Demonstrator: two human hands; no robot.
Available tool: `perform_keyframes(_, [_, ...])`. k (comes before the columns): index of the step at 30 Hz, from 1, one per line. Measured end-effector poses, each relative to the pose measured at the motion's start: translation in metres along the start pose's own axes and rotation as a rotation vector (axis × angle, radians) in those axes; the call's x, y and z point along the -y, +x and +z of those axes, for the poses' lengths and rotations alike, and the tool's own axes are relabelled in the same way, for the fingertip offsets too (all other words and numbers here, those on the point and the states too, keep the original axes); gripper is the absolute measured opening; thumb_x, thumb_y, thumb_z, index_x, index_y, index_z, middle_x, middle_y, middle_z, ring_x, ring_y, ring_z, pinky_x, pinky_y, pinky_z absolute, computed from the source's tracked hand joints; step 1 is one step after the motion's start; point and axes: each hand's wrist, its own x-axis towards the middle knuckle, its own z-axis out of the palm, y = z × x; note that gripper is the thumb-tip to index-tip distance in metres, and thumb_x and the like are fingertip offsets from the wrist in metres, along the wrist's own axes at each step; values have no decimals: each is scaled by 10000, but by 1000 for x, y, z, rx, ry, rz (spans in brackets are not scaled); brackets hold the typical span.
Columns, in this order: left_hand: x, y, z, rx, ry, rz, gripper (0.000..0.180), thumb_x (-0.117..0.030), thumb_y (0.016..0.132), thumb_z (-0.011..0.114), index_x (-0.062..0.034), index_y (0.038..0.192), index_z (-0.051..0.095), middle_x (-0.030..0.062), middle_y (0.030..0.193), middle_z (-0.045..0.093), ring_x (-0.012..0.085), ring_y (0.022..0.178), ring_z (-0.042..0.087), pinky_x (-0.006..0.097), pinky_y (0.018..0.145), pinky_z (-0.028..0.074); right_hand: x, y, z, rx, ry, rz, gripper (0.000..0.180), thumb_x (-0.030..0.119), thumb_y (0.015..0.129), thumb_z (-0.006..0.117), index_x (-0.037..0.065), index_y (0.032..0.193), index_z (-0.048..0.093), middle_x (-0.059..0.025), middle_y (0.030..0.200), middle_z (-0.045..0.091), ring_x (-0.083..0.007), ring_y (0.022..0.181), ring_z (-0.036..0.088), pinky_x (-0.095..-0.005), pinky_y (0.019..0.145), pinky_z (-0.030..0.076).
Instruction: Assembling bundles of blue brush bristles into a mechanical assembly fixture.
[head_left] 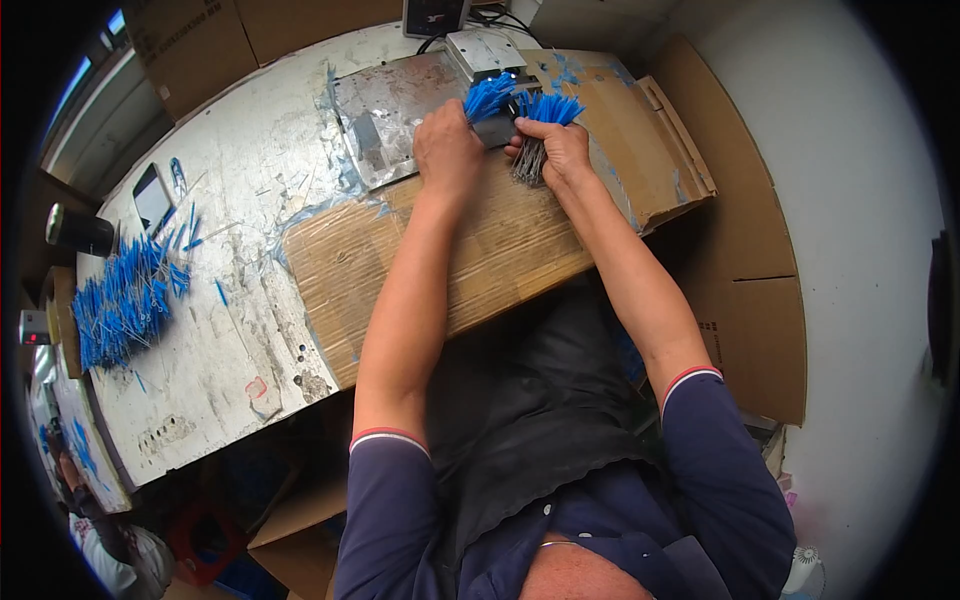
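At the far side of the table, my left hand (447,145) is closed round a bundle of thin pieces with blue ends (489,97). The blue ends stick out past its fingers to the upper right, while the rest is hidden by the hand. Beside it, my right hand (553,150) grips a second bundle, thin metal wires with blue ends (548,109). Its blue ends fan upward and the bare wires (529,163) hang below the fingers. Both bundles are over a flat metal plate (400,85) and a small metal box (484,53).
Taped cardboard (400,260) covers the near part of the white table (240,350). A large pile of blue-ended wires (125,300) lies at the left, near a phone (152,198) and a dark cylinder (80,230). Another person (115,550) is at the lower left.
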Motion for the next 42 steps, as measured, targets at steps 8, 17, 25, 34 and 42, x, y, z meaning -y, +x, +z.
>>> perform_keyframes(8, [6, 1, 9, -21, 94, 78, 122, -49, 808, 608, -33, 928, 615, 179, 866, 679, 385, 846, 658, 500, 752, 506, -2, 6, 4, -46, -33, 26, 78, -106, 771, 670, -100, 820, 609, -195, 724, 653, -272, 561, 677, -394, 483, 616])
perform_keyframes(17, [2, 3, -1, -129, -15, -121, 151, -60, 842, 600, -31, 989, 589, 201, 842, 673, 407, 823, 662, 516, 734, 499, 2, 21, 23, -202, -260, -15, 57, -117, 785, 638, -121, 798, 583, -223, 738, 658, -297, 537, 675, -389, 456, 606])
perform_keyframes(25, [6, 4, 3, -208, -36, -28, 174, -43, 808, 595, -52, 981, 613, 187, 878, 664, 394, 899, 626, 510, 789, 481, 1, 21, 26, -197, -140, 8, 74, -108, 779, 633, -125, 832, 584, -210, 743, 653, -305, 594, 692, -405, 482, 616])
perform_keyframes(34, [2, 1, -3, -35, -59, -36, 237, -75, 817, 610, -49, 1052, 628, 201, 902, 677, 405, 875, 647, 519, 782, 491, -2, 2, 17, 33, 65, -309, 114, -53, 799, 679, -45, 906, 642, -148, 792, 674, -251, 621, 691, -368, 564, 624])
perform_keyframes(42, [-1, 1, -4, 9, -47, -48, 261, -79, 816, 617, -57, 1076, 636, 209, 915, 685, 408, 894, 657, 516, 790, 503, -19, -1, -1, 52, 84, -230, 196, -14, 834, 708, -40, 1005, 615, -127, 804, 672, -231, 636, 688, -359, 569, 623])
